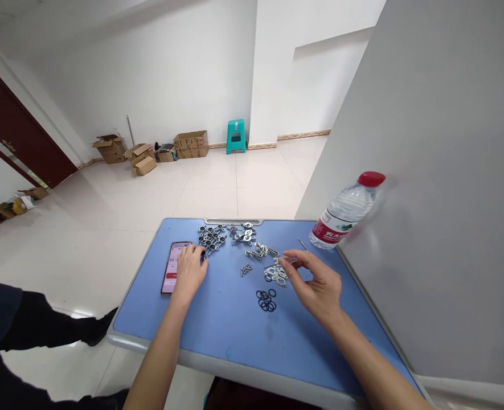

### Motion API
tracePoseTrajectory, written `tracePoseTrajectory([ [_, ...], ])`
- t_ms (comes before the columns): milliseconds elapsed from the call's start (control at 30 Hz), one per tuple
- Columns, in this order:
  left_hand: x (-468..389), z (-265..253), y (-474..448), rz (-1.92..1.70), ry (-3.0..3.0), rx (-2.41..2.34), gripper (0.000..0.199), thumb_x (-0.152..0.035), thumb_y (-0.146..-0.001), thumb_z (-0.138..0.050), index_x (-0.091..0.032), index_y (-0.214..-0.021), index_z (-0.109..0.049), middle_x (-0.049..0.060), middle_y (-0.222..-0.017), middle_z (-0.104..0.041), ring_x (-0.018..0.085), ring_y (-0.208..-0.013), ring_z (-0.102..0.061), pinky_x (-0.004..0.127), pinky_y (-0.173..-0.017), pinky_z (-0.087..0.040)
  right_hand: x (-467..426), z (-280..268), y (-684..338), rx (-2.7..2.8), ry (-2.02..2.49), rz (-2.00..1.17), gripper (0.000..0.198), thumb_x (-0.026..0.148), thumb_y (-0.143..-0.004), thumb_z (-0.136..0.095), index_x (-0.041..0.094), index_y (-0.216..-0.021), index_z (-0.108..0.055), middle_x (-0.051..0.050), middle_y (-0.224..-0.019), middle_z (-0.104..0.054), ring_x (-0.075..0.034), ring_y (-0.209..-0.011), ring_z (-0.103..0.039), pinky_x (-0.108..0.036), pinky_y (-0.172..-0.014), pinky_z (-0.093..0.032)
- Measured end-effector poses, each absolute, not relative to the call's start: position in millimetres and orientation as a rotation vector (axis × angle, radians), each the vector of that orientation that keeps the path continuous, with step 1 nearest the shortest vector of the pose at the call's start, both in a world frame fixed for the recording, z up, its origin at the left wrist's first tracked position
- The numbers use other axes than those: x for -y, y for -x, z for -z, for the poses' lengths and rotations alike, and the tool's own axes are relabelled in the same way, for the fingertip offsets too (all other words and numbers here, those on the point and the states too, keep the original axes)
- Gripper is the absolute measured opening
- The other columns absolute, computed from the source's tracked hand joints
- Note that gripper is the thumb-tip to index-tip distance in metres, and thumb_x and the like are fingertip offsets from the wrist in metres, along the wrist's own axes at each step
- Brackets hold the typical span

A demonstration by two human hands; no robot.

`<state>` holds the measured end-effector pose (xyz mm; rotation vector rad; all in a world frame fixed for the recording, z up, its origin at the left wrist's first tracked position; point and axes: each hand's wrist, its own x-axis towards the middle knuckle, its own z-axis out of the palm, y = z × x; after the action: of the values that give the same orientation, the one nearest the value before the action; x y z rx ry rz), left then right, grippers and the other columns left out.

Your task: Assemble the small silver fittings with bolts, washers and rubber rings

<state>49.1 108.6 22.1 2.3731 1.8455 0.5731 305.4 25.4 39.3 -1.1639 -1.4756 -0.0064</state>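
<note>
My left hand (191, 269) is beside a phone (169, 279), overlapping its right side. Its fingers are closed around a small dark piece at the near edge of a pile of metal eye-ended parts with black round centres (211, 238). At the right, my right hand (320, 285) is in a pinch, thumb and forefinger nearly meeting; what lies between the tips is too small to make out. Just left of those fingertips lie flat metal plates (276, 274) and shiny metal fittings (258, 250). Nearer to me are black rubber rings (266, 302), with tiny screws (246, 270) beyond them.
A water bottle with a red cap (337, 219) stands at the blue table's (230, 327) right edge, beside a grey panel (443, 199). A thin metal rod (302, 244) lies near it. Cardboard boxes (191, 144) and a green stool (236, 136) line the wall. Someone's dark-clothed leg (42, 322) is at the left.
</note>
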Motion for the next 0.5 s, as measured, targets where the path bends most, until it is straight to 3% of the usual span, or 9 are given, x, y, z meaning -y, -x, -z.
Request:
tracePoseTrajectory([
  [500,-38.9,-24.2,-58.6,-0.473,-2.318,-1.685,0.017,-0.023,-0.082,-0.068,-0.02,-0.097,-0.058,0.005,-0.094,-0.063,0.026,-0.094,-0.056,0.036,-0.078,-0.044,-23.5,-42.5,-303.8,1.493,1.147,0.032,0.005,0.026,-0.087,-0.063,0.023,-0.09,-0.066,0.002,-0.066,-0.064,-0.013,-0.052,-0.057,-0.026,-0.053,-0.048],
])
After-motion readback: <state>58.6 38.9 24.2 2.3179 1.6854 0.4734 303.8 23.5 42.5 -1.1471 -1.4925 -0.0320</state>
